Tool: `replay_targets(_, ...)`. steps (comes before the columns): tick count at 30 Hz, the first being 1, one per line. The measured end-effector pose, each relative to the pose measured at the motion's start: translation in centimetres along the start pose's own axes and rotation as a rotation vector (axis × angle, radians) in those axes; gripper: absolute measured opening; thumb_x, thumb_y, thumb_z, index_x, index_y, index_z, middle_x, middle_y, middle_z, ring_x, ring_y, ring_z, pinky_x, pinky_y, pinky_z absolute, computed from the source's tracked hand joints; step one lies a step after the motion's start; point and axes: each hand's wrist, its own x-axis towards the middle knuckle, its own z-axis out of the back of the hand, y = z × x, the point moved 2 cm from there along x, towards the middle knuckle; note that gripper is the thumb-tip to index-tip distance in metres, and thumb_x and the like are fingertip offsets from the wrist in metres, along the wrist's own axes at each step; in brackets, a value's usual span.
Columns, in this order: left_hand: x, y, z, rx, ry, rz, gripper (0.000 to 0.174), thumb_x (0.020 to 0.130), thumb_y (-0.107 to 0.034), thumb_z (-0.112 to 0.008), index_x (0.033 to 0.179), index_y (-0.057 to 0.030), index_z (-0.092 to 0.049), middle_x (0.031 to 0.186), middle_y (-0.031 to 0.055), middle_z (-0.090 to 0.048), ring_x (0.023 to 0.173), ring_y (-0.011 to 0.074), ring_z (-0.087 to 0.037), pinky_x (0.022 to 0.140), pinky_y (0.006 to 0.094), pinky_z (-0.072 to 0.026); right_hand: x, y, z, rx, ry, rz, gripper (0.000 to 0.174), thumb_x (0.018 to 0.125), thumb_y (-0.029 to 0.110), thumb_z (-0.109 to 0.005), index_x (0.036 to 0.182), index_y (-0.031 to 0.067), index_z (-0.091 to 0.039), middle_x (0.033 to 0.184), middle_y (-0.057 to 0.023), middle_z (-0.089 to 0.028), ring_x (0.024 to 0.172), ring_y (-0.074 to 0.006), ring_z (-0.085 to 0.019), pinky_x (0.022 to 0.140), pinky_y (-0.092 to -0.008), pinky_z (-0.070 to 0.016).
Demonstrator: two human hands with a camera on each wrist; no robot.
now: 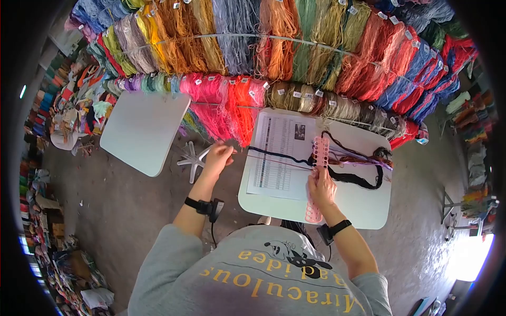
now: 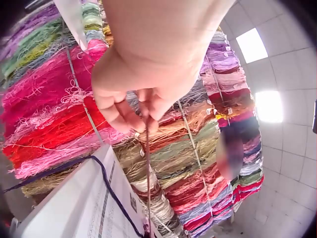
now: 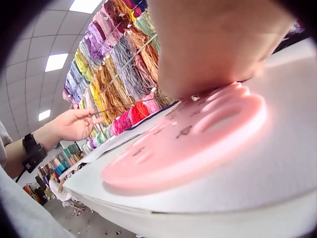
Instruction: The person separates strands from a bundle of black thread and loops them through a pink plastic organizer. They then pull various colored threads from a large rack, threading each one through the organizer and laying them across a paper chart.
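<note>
The left hand [image 1: 219,158] is raised left of the table, and in the left wrist view its thumb and fingertips pinch a thin brownish-mauve thread [image 2: 148,173]. That thread runs taut to a pink holed board [image 1: 321,150] on the table. The right hand [image 1: 322,188] grips the board around its middle, with fingers over it near the threads. In the right wrist view the pink board [image 3: 183,134] lies under the hand. A dark navy strand [image 1: 279,156] crosses the printed sheet [image 1: 271,181]. Black, brown and lilac threads [image 1: 358,158] spread right of the board.
The white table [image 1: 363,208] holds the sheet and board. Rows of hanging coloured skeins [image 1: 237,47] line the far side. Another white table [image 1: 142,131] stands to the left, with a white stool base [image 1: 193,161] between the tables. A seated person [image 3: 58,187] appears in the distance.
</note>
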Motion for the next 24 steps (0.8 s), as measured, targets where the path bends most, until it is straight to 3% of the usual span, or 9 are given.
replay_targets(2,2.1,3.5,1.8,0.942,-0.035,-0.039,0.019,0.091,-0.020,-0.057,0.082,-0.0042,-0.064,0.122,0.0131,-0.053,0.073,0.0288,-0.062,0.068,0.0388,-0.0497,0.0,-0.3,-0.3,-0.016,0.017,-0.027,0.033,0.083,0.024,-0.059,0.111,0.0080,-0.049,0.094,-0.0096,-0.060,0.082,-0.0313,-0.062,0.068,-0.0428,-0.0493)
replay_targets(3,1.3,2.9,0.9,0.943,-0.035,-0.043,0.019,0.091,-0.020,-0.057,0.082,-0.0042,-0.064,0.122,0.0131,-0.053,0.073,0.0288,-0.062,0.068,0.0388,-0.0497,0.2,-0.2,-0.2,-0.016,0.013,-0.027,0.033,0.083,0.024,-0.059,0.111,0.0080,-0.049,0.094,-0.0096,-0.060,0.082,-0.0313,-0.062,0.068,-0.0428,-0.0493)
replay_targets(5,-1.4,0.6,-2.2,1.028,-0.196,-0.414,0.018,0.090,-0.022,-0.055,0.089,-0.0053,-0.061,0.107,0.0147,-0.058,0.086,0.0372,-0.058,0.072,0.0449,-0.0474,0.1,0.0,0.0,0.003,0.019,-0.024,0.032,0.084,0.024,-0.059,0.110,0.0080,-0.050,0.095,-0.0088,-0.060,0.084,-0.0310,-0.062,0.069,-0.0426,-0.0494)
replay_targets(7,-1.6,1.7,-3.6,1.024,-0.117,-0.543,0.022,0.088,-0.026,-0.057,0.095,-0.0054,-0.060,0.108,0.0143,-0.057,0.095,0.0345,-0.057,0.077,0.0437,-0.0473,0.0,0.0,0.1,0.011,0.024,-0.023,0.032,0.084,0.024,-0.059,0.110,0.0082,-0.050,0.096,-0.0086,-0.061,0.085,-0.0311,-0.062,0.069,-0.0426,-0.0494)
replay_targets(9,-3.0,1.9,-6.1,1.024,0.198,-0.716,0.028,0.087,-0.025,-0.057,0.109,-0.0081,-0.059,0.121,0.0155,-0.052,0.112,0.0341,-0.050,0.092,0.0442,-0.0424,0.1,0.1,0.1,0.018,0.025,-0.014,0.031,0.084,0.024,-0.058,0.110,0.0085,-0.050,0.096,-0.0083,-0.061,0.085,-0.0311,-0.062,0.070,-0.0426,-0.0494)
replay_targets(14,-5.2,4.2,-7.6,1.347,0.407,-0.699,0.052,0.091,-0.027,-0.049,0.140,-0.0147,-0.036,0.146,0.0131,-0.030,0.135,0.0331,-0.027,0.108,0.0507,-0.0248,-0.2,-0.9,-1.2,-0.092,-0.071,0.020,0.021,0.086,0.023,-0.056,0.094,0.0061,-0.049,0.083,-0.0170,-0.059,0.065,-0.0362,-0.060,0.054,-0.0488,-0.0474)
replay_targets(18,-5.4,3.9,-7.5,1.363,0.410,-0.772,0.053,0.092,-0.032,-0.046,0.141,-0.0133,-0.036,0.146,0.0160,-0.030,0.134,0.0354,-0.029,0.108,0.0523,-0.0231,-0.1,-1.3,-0.5,0.025,-0.066,-0.006,0.026,0.084,0.029,-0.059,0.097,0.0081,-0.051,0.081,-0.0155,-0.060,0.071,-0.0382,-0.061,0.059,-0.0501,-0.0480)
replay_targets(21,-5.4,3.6,-7.5,1.328,0.410,-0.797,0.053,0.090,-0.032,-0.051,0.138,-0.0126,-0.040,0.143,0.0165,-0.035,0.132,0.0366,-0.033,0.107,0.0525,-0.0255,1.3,-2.8,0.9,0.372,0.206,-0.101,0.033,0.087,0.026,-0.061,0.112,0.0065,-0.054,0.086,-0.0110,-0.065,0.070,-0.0241,-0.064,0.064,-0.0359,-0.0509)
replay_targets(24,-5.3,3.7,-7.5,1.291,0.399,-0.840,0.051,0.091,-0.032,-0.052,0.137,-0.0136,-0.041,0.144,0.0163,-0.035,0.131,0.0373,-0.034,0.105,0.0536,-0.0268,5.4,-2.8,6.3,0.508,0.176,-0.172,0.027,0.091,0.018,-0.058,0.110,-0.0012,-0.058,0.082,-0.0081,-0.065,0.067,-0.0109,-0.060,0.062,-0.0286,-0.0504)
